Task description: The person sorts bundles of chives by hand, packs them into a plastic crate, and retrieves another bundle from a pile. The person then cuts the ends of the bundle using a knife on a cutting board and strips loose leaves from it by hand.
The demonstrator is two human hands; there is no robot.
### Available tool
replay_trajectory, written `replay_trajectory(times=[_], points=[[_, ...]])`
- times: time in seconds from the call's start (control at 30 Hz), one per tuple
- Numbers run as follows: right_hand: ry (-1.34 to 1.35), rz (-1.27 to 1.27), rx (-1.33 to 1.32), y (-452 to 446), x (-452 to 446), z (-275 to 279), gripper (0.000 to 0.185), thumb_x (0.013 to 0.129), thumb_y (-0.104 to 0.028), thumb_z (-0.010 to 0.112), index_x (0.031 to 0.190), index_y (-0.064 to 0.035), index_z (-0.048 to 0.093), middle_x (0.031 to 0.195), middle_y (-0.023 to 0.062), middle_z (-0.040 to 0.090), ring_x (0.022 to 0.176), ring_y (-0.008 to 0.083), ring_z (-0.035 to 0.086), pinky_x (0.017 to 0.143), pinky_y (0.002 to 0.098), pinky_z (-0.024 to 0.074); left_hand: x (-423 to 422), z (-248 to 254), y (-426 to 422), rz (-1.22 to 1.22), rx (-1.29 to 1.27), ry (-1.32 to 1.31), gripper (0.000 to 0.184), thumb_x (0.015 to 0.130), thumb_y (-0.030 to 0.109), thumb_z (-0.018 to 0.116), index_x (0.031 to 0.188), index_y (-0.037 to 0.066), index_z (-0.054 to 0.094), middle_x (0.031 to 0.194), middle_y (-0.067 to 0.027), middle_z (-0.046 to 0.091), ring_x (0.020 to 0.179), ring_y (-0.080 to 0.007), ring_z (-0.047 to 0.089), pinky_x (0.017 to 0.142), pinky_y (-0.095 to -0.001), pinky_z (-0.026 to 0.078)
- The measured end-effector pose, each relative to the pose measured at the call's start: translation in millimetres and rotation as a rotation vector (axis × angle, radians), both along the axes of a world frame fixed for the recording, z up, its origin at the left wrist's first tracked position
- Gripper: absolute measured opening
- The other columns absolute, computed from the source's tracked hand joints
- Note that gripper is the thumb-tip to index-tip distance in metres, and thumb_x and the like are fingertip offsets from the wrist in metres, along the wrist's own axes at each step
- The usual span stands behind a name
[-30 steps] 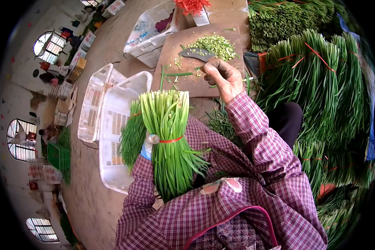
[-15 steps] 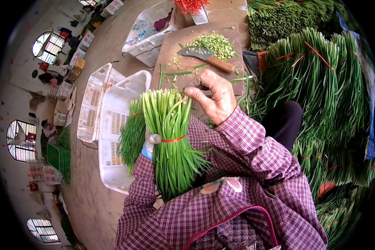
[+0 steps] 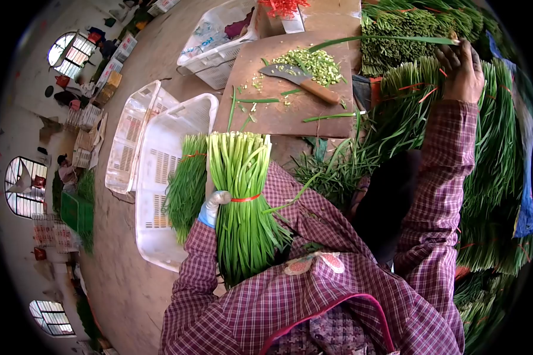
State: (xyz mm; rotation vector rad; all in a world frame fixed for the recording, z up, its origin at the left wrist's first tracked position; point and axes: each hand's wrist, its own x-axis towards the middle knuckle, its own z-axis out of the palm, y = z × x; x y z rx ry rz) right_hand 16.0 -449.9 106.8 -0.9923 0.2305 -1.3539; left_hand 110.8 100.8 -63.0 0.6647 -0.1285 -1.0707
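My gloved left hand (image 3: 215, 207) is closed around a bundle of garlic chives (image 3: 238, 165), tied with a red band, its pale cut ends pointing away from me. Stretched out to the upper right, my right hand (image 3: 463, 68) pinches the pale end of a single long chive leaf (image 3: 391, 39), which trails leftward toward the board. On the wooden board (image 3: 249, 65) lie a wide-bladed knife (image 3: 302, 83) with a wooden handle and a heap of chopped chive ends (image 3: 317, 66). Part of my left hand's fingers is hidden behind the bundle.
White plastic crates (image 3: 175, 160) stand to the left, with another tied bunch of chives (image 3: 188, 183) beside them. Stacked chive bundles (image 3: 491, 148) line the right side. Loose leaves (image 3: 331, 171) lie below the board. A person (image 3: 68, 171) is in the far background by a green crate (image 3: 77, 213).
My right hand has moved from the top of the bundle out to the upper right, now with a chive leaf in it. The left hand still holds the bundle in nearly the same spot.
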Motion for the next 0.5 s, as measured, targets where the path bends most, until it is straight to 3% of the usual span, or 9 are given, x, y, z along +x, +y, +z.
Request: replay_trajectory(times=[0.03, 0.1, 0.17, 0.2, 0.23, 0.3, 0.37, 0.43, 0.5], points=[[0.063, 0.072, -0.059, 3, -5, 2, 0.030, 0.094, -0.023, 0.063, 0.110, 0.0017, 0.058, 0.096, 0.0144, 0.068, 0.081, 0.0227, 0.069, 0.066, 0.0336, 0.0618, -8, 15, -5, -0.022, -0.021, 0.123, 0.046, 0.080, 0.006, 0.074, 0.120, -0.010, 0.057, 0.124, -0.0215, 0.061, 0.102, -0.0240, 0.066, 0.090, -0.0394, 0.056], [0.504, 0.319, -0.348, 33, -22, 1, 0.033, 0.095, -0.028, 0.062, 0.114, -0.0016, 0.059, 0.094, 0.0104, 0.068, 0.076, 0.0178, 0.067, 0.065, 0.0310, 0.0576, -6, 1, 4, 0.042, 0.072, 0.128, 0.028, 0.082, 0.009, 0.071, 0.102, -0.009, 0.064, 0.117, -0.0217, 0.065, 0.097, -0.0258, 0.069, 0.088, -0.0411, 0.057], [0.687, 0.683, -0.567, 86, -19, -15, 0.033, 0.095, -0.032, 0.061, 0.112, -0.0040, 0.064, 0.091, 0.0090, 0.069, 0.072, 0.0144, 0.064, 0.065, 0.0295, 0.0543, -19, 32, -14, -0.013, 0.081, 0.207, 0.021, 0.081, 0.012, 0.070, 0.091, -0.006, 0.066, 0.112, -0.0199, 0.067, 0.093, -0.0249, 0.069, 0.090, -0.0411, 0.056], [0.728, 0.618, -0.800, 109, -16, -24, 0.031, 0.093, -0.031, 0.063, 0.104, -0.0022, 0.068, 0.082, 0.0104, 0.068, 0.070, 0.0168, 0.064, 0.065, 0.0315, 0.0544, -16, 27, -10, -0.089, 0.005, 0.177, 0.022, 0.081, 0.013, 0.071, 0.092, -0.004, 0.066, 0.112, -0.0189, 0.067, 0.098, -0.0242, 0.067, 0.093, -0.0399, 0.054], [0.583, 0.585, -0.811, 137, -13, -30, 0.036, 0.092, -0.034, 0.064, 0.099, 0.0013, 0.069, 0.080, 0.0137, 0.067, 0.072, 0.0217, 0.065, 0.068, 0.0357, 0.0548, -16, 27, -9, -0.090, 0.006, 0.178, 0.022, 0.081, 0.013, 0.071, 0.092, -0.004, 0.066, 0.112, -0.0189, 0.067, 0.098, -0.0242, 0.067, 0.093, -0.0399, 0.054], [0.638, 0.537, -0.866, 169, -9, -31, 0.044, 0.087, -0.038, 0.068, 0.096, 0.0056, 0.067, 0.090, 0.0202, 0.068, 0.080, 0.0337, 0.068, 0.074, 0.0377, 0.0543, -19, 28, -9, 0.057, 0.139, 0.155, 0.069, 0.078, 0.006, 0.073, 0.137, -0.008, 0.041, 0.131, -0.0242, 0.055, 0.109, -0.0333, 0.063, 0.093, -0.0476, 0.055], [0.667, 0.482, -0.918, 197, -5, -28, 0.042, 0.082, -0.040, 0.071, 0.090, 0.0006, 0.066, 0.079, 0.0164, 0.061, 0.078, 0.0349, 0.063, 0.068, 0.0458, 0.0495, -29, 45, -24, 0.136, 0.187, 0.067, 0.069, 0.077, 0.006, 0.074, 0.137, -0.007, 0.041, 0.129, -0.0222, 0.057, 0.109, -0.0314, 0.064, 0.093, -0.0461, 0.055], [0.616, 0.367, -1.009, 216, -3, -29, 0.036, 0.081, -0.035, 0.074, 0.081, -0.0008, 0.062, 0.072, 0.0109, 0.052, 0.070, 0.0305, 0.058, 0.061, 0.0422, 0.0432, -31, 51, -28, 0.089, 0.190, 0.134, 0.070, 0.076, 0.006, 0.074, 0.137, -0.005, 0.041, 0.129, -0.0209, 0.057, 0.108, -0.0309, 0.064, 0.092, -0.0455, 0.055], [0.687, 0.400, -0.991, 224, -2, -32, 0.039, 0.079, -0.039, 0.074, 0.082, -0.0028, 0.062, 0.075, 0.0108, 0.055, 0.073, 0.0326, 0.059, 0.063, 0.0429, 0.0449, -33, 47, -27, 0.115, 0.203, 0.093, 0.070, 0.076, 0.007, 0.074, 0.138, -0.004, 0.042, 0.129, -0.0195, 0.058, 0.108, -0.0302, 0.064, 0.092, -0.0446, 0.056]])
